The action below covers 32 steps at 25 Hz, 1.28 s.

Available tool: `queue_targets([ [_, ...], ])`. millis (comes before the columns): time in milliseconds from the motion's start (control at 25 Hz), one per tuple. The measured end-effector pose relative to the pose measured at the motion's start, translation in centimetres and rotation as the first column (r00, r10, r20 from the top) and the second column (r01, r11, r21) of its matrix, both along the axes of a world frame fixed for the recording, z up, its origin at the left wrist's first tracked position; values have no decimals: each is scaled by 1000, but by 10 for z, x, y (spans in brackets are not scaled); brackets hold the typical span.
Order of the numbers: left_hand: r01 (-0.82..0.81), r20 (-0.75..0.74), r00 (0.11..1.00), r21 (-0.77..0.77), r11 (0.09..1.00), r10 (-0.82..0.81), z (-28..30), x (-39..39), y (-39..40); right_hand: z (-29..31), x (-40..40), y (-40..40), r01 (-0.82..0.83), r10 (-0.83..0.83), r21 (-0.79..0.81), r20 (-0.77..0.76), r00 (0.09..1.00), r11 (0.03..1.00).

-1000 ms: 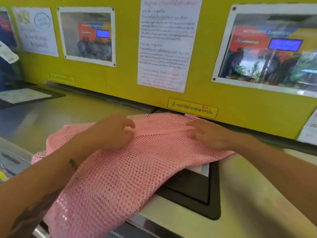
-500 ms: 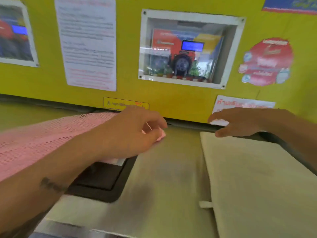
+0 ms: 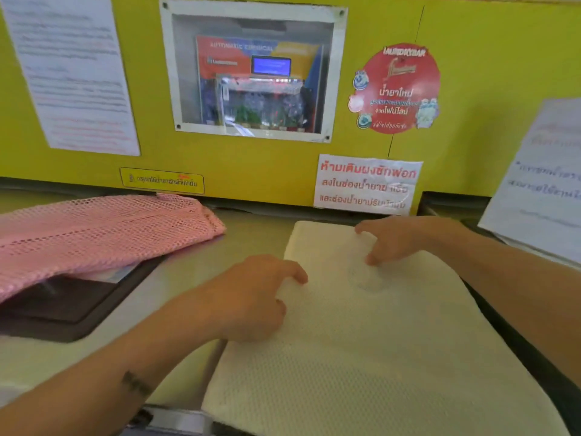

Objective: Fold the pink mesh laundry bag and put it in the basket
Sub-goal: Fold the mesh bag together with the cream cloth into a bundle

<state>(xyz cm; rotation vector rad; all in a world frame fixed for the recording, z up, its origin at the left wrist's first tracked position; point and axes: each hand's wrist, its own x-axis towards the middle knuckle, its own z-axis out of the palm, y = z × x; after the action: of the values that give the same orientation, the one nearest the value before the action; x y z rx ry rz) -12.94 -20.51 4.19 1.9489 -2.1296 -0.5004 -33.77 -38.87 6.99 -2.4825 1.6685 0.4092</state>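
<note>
I am logging: pink bag (image 3: 103, 234) lying folded on top (image 3: 251, 239), left, apart from both hands | left hand (image 3: 251, 297) pinching cloth (image 3: 377, 341) edge, fingers curled | right hand (image 3: 399, 240) fingers bending onto cloth, grip unclear | risk: unheld fold may be springing open.

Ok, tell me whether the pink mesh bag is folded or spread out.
Folded at least once: the pink mesh laundry bag shows doubled layers at its right edge, lying loose on the machine top.
</note>
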Motion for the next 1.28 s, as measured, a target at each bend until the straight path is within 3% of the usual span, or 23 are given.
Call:
queue_targets([
  [280,-205,-169,971,-246,947,167,27,78,38,27,55,23,-169,176,98,-67,982,981],
  [480,-193,-95,981,-347,918,170,88,181,74,86,130,52,-201,187,50,203,961,978],
  [600,-210,-56,977,-383,899,204,118,262,90,109,201,77,-226,219,-4,258,941,974],
  [720,-295,-37,950,-421,858,309,113,339,90,105,285,97,-215,213,-26,299,930,976],
  [840,-398,2,891,-480,782,454,75,406,84,68,357,109,-221,263,-185,256,930,958],
  [920,-394,93,877,-423,816,472,48,436,86,39,388,120,-277,316,-270,112,942,922],
  [1000,-342,168,893,-352,871,418,32,454,102,16,405,135,-381,396,-161,71,916,911],
  [1120,-292,113,936,-283,914,334,24,466,147,-4,410,154,-459,458,36,38,888,888],
  [1280,-316,136,933,-127,940,332,4,469,196,7,425,172,-463,461,-8,-62,885,887],
])
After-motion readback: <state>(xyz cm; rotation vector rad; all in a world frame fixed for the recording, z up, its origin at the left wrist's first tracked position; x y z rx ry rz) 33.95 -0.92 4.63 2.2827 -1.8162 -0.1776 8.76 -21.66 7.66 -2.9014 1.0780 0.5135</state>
